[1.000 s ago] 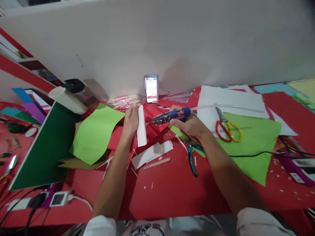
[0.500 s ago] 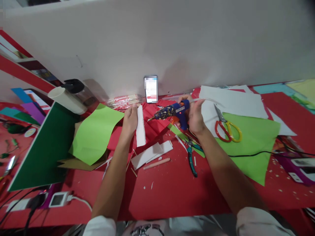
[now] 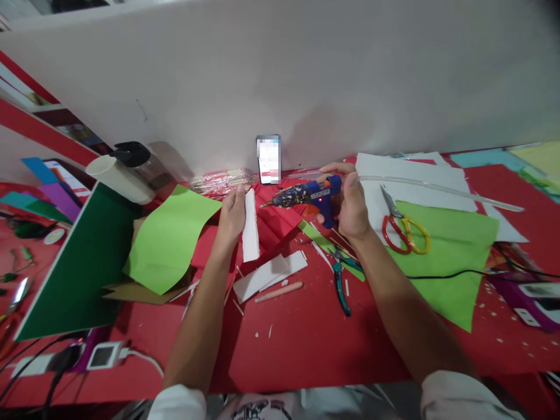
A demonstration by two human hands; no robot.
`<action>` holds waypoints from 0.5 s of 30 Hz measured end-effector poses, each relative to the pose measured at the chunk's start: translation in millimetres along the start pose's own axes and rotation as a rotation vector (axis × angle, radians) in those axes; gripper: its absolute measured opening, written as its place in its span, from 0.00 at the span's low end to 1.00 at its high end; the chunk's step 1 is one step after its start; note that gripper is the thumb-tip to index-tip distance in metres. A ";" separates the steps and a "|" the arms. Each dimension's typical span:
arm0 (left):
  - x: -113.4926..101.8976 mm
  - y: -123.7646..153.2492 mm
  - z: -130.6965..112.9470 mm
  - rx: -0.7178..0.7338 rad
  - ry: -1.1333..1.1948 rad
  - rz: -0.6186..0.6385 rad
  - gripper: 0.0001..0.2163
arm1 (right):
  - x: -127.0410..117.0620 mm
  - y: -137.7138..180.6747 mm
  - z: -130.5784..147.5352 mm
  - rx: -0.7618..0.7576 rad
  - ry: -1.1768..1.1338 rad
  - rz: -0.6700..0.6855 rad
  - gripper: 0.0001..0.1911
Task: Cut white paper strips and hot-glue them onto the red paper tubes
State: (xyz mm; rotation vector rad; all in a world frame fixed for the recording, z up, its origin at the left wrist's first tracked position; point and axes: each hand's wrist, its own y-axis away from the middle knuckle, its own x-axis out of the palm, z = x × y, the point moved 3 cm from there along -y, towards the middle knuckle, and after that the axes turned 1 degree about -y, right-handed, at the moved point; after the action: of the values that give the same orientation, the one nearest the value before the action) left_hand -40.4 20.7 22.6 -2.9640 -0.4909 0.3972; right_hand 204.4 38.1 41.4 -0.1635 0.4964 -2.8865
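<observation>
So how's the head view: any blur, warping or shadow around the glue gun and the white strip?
Head view: glue gun and white strip sharp; edges bow from wide-angle warp; phone screen pixelated; soft shadow on the wall behind the right hand; corners darken.

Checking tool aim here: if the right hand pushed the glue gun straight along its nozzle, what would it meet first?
Probably the white foam strip held upright by the left hand; the right hand aims the glue gun there, though depth is unclear.
</observation>
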 end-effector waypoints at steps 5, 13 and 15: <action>-0.5 -4.1 5.3 0.015 0.001 -0.012 0.29 | 1.3 4.8 6.1 0.025 0.017 0.116 0.31; -14.0 -12.0 4.4 0.052 -0.007 -0.060 0.26 | -4.3 5.9 13.4 0.128 0.065 0.204 0.35; -16.7 -11.6 0.7 0.073 -0.004 -0.062 0.25 | -8.9 4.5 13.0 0.130 0.082 0.190 0.36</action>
State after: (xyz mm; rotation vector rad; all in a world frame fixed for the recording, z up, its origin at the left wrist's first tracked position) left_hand -59.3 26.1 27.7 -2.8707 -0.5546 0.4057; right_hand 215.8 31.8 51.4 0.0220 0.3176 -2.7355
